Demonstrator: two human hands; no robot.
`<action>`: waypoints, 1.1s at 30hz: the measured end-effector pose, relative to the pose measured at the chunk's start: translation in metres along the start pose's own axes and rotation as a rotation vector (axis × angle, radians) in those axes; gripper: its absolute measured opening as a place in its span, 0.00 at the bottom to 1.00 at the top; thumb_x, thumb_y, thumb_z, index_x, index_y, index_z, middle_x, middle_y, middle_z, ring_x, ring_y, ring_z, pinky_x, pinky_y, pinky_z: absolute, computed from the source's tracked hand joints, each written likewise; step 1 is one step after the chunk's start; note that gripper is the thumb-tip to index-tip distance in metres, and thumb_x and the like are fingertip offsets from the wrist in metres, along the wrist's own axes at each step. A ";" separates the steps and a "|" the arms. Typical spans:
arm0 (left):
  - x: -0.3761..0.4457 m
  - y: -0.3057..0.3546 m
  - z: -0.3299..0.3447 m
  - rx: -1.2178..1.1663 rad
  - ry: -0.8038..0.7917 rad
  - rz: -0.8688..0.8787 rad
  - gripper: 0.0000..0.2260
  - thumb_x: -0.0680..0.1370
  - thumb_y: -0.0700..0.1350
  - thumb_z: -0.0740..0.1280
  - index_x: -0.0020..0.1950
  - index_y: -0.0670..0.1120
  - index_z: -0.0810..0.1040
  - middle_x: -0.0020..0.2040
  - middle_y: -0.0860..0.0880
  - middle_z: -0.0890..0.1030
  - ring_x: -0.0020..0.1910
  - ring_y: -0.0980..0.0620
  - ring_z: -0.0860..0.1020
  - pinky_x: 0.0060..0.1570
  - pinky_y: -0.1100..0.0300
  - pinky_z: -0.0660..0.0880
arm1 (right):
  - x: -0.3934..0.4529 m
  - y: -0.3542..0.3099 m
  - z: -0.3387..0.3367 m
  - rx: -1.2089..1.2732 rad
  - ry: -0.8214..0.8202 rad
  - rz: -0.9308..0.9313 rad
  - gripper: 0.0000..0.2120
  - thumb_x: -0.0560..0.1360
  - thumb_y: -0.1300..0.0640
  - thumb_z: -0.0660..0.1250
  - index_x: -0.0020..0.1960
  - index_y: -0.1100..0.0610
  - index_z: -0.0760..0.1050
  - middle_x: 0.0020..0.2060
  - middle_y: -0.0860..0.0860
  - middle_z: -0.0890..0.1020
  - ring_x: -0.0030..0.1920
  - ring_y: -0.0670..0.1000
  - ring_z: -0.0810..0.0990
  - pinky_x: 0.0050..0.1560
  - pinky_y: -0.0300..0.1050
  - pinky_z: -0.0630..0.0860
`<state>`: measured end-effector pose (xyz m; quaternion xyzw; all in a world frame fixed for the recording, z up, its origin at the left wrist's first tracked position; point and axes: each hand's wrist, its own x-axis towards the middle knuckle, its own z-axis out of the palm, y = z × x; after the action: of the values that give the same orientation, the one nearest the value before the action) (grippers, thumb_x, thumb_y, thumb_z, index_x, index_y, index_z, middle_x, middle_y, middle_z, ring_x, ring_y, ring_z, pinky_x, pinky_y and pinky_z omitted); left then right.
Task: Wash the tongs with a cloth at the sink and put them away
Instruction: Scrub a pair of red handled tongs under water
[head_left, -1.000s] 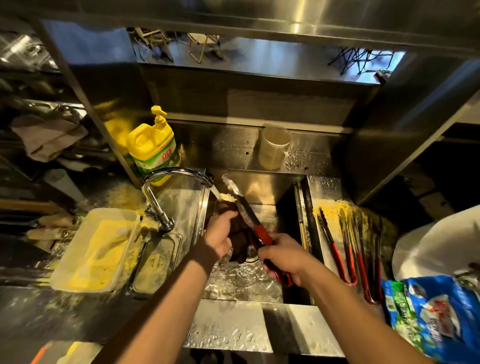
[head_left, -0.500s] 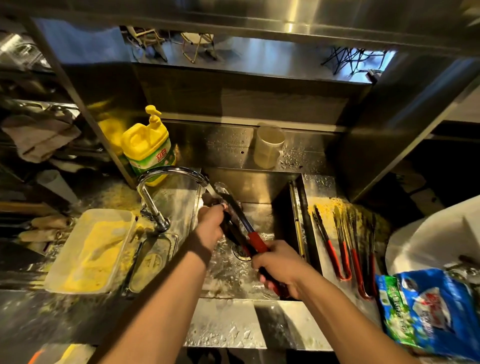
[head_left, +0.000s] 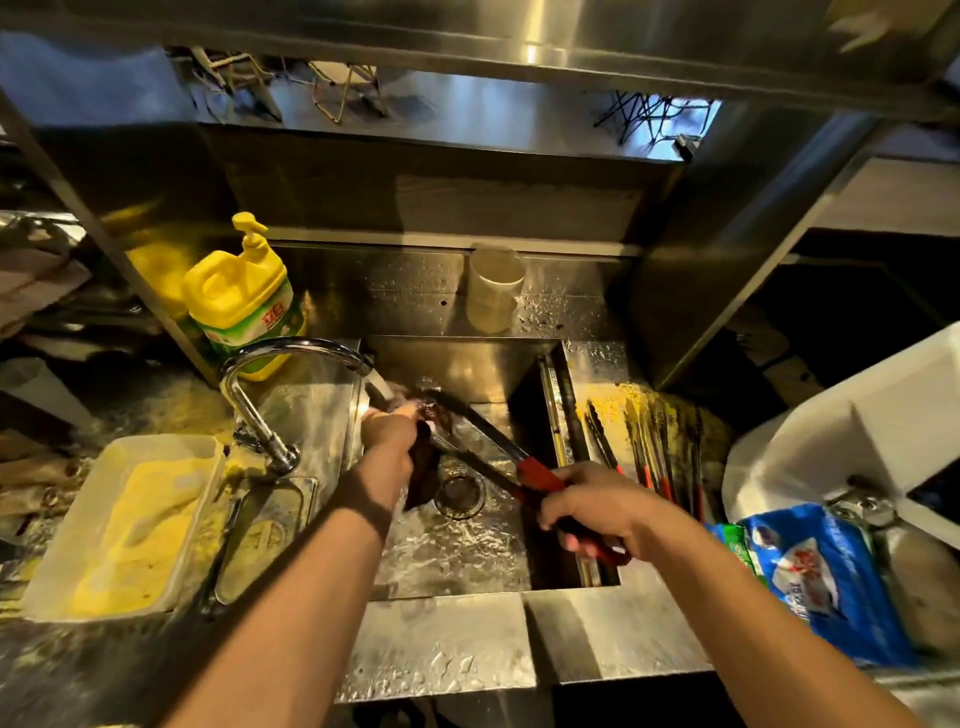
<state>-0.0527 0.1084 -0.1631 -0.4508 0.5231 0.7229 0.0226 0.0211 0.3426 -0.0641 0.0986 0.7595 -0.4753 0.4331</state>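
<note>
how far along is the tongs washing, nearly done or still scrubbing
Done: several other tongs already lie on the counter right of the sink. In hand: the right hand grips the red-handled tongs while the left hand rubs a dark cloth on their tips under the running faucet. Left: finishing the scrub and putting them away.

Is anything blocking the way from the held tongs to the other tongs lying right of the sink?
Nothing visible. The right hand holds the tongs over the sink; only its right rim separates them from the other tongs.
</note>
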 end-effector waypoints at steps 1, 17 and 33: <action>0.001 -0.004 -0.002 0.033 0.041 0.023 0.16 0.76 0.38 0.70 0.64 0.40 0.77 0.57 0.37 0.83 0.54 0.40 0.83 0.56 0.44 0.81 | -0.004 0.003 -0.008 -0.051 0.045 -0.019 0.10 0.73 0.63 0.70 0.54 0.59 0.77 0.26 0.50 0.77 0.22 0.47 0.73 0.23 0.41 0.70; -0.096 -0.052 0.074 0.368 -0.425 0.265 0.05 0.77 0.40 0.69 0.47 0.50 0.80 0.43 0.44 0.83 0.46 0.42 0.81 0.45 0.51 0.78 | -0.049 0.061 -0.044 -0.425 0.770 -0.200 0.22 0.71 0.45 0.68 0.61 0.53 0.75 0.52 0.55 0.81 0.49 0.57 0.82 0.50 0.51 0.80; -0.350 -0.145 0.220 0.612 -1.165 0.463 0.06 0.77 0.35 0.68 0.44 0.45 0.79 0.38 0.47 0.81 0.34 0.56 0.78 0.36 0.66 0.75 | -0.236 0.218 -0.115 0.396 1.325 -0.192 0.11 0.63 0.46 0.65 0.42 0.50 0.75 0.28 0.48 0.78 0.24 0.45 0.75 0.27 0.40 0.70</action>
<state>0.0895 0.4987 -0.0227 0.1602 0.6887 0.6531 0.2710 0.2215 0.6122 -0.0057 0.3773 0.7681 -0.4807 -0.1915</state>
